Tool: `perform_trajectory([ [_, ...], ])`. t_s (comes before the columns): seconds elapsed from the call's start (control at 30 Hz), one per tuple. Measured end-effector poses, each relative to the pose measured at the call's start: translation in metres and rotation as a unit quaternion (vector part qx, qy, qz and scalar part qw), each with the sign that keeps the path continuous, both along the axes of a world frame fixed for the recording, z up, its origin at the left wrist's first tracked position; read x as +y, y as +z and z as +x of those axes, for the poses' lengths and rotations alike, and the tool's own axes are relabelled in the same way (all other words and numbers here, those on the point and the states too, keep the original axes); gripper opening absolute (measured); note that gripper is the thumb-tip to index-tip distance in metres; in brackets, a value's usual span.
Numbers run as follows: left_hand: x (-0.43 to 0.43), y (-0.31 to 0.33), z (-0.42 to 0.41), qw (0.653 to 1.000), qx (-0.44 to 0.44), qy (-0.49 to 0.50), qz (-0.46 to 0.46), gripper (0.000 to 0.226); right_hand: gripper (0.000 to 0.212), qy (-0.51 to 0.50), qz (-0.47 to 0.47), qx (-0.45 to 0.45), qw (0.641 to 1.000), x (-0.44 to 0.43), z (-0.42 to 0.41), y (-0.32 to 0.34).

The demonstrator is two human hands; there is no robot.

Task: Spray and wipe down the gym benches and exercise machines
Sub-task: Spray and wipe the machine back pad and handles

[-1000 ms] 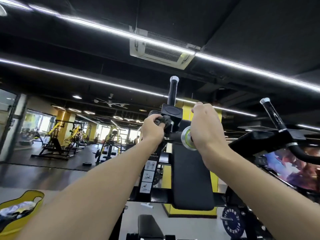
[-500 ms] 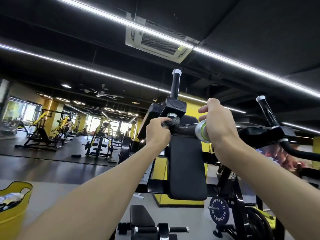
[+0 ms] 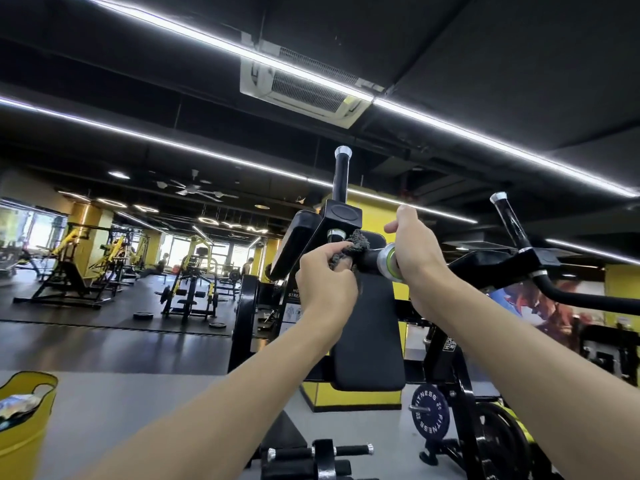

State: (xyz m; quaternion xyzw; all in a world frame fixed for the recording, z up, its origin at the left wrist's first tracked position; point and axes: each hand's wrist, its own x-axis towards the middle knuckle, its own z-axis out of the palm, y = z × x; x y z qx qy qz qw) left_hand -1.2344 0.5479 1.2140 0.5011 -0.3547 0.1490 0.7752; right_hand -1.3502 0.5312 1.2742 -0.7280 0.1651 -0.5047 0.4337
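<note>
The left hand (image 3: 325,282) pinches a bunched grey cloth (image 3: 349,249) against the black handle (image 3: 369,259). Just beyond that grip, the right hand (image 3: 415,251) curls round the handle's collared end.

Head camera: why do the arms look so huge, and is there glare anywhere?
Head view: the wide-angle lens stretches the forearms toward the bottom edge; the light strips burn out white against the dark ceiling; the far windows wash out; the cloth is sharp.
</note>
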Motion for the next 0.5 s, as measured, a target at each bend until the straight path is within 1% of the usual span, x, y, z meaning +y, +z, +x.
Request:
perform_trajectory([
  [0.07, 0.006, -0.001, -0.011, 1.000, -0.004, -0.013, -0.005, 0.035, 0.039, 0.002, 0.011, 0.001, 1.000, 0.000, 0.000, 0.000],
  [0.13, 0.016, -0.003, -0.024, 0.999, -0.013, -0.029, -0.007, 0.035, 0.043, 0.009, 0.019, 0.003, 1.000, 0.001, 0.000, 0.000],
  [0.27, 0.044, -0.005, -0.045, 0.992, -0.096, -0.078, -0.034, 0.034, 0.050, 0.021, 0.024, -0.005, 0.999, -0.005, 0.005, 0.000],
  [0.33, 0.051, 0.014, -0.026, 0.988, -0.123, -0.086, -0.049, 0.039, 0.053, 0.018, 0.009, -0.020, 1.000, -0.011, 0.009, 0.000],
  [0.37, 0.049, 0.029, -0.007, 0.990, -0.123, -0.056, -0.044, 0.039, 0.055, 0.006, -0.001, -0.028, 1.000, -0.013, 0.009, 0.000],
  [0.43, 0.039, 0.060, 0.035, 0.991, -0.123, 0.050, 0.000, 0.032, 0.054, -0.011, -0.032, -0.040, 0.999, -0.017, 0.011, 0.000],
  [0.5, 0.022, 0.079, 0.066, 0.971, -0.162, 0.156, 0.084, 0.031, 0.050, -0.018, -0.059, -0.049, 0.997, -0.021, 0.012, 0.000],
])
